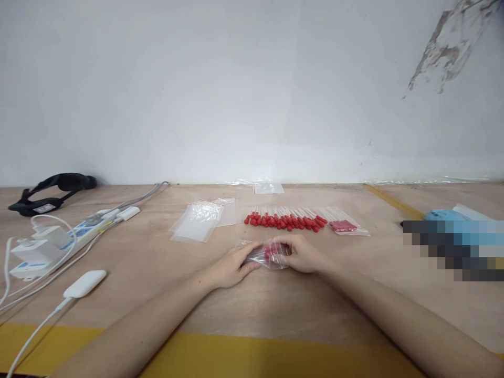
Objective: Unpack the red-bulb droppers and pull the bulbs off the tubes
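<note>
Both hands pinch one small clear bag (271, 254) of red-tipped sticks: left hand (232, 266) at its left end, right hand (301, 253) at its right. Beyond lies one row of loose sticks (285, 218), too many to count.

Both hands meet at the middle of the table (275, 310), the left hand (230, 268) and right hand (303, 254) on a small bag (270, 255) between them. Just beyond lies a row of swabs (285, 219), a filled bag (344, 223) at its right, empty bags (199, 221) at its left. Far left, a power strip (84, 231) and a strap (51, 191) lie near the wall (236, 89).

No legible text anywhere
</note>
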A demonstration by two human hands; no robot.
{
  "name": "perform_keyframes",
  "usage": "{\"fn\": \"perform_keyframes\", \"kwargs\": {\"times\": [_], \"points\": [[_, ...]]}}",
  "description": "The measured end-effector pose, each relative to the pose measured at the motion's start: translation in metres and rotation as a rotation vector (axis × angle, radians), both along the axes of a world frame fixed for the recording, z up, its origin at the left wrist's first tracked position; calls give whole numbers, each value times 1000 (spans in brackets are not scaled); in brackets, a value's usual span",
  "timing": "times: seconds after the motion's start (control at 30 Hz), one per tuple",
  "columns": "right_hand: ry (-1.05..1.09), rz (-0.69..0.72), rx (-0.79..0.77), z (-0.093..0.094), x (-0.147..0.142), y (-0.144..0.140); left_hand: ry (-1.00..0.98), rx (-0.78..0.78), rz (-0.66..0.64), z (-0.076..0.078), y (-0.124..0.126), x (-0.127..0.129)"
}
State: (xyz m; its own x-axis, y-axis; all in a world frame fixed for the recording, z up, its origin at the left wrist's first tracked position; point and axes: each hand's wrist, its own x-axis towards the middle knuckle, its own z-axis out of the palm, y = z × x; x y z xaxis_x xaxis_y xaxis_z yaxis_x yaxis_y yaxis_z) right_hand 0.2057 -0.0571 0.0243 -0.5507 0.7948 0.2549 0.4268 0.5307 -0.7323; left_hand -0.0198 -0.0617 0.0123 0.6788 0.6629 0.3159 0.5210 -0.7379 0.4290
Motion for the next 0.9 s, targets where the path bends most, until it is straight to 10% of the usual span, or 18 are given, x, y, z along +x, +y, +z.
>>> {"fn": "perform_keyframes", "kwargs": {"times": [0.4,0.6,0.77,0.9], "points": [[270,14,-398,-10,14,11,52,-54,27,1,0,0],[303,-148,-502,16,65,23,91,-63,20,5,-1,-10],[398,-539,-228,44,112,31,194,-70,20,12,-4,-17],[310,-753,231,31,100,47,244,-57,13,14,-5,-16]]}}
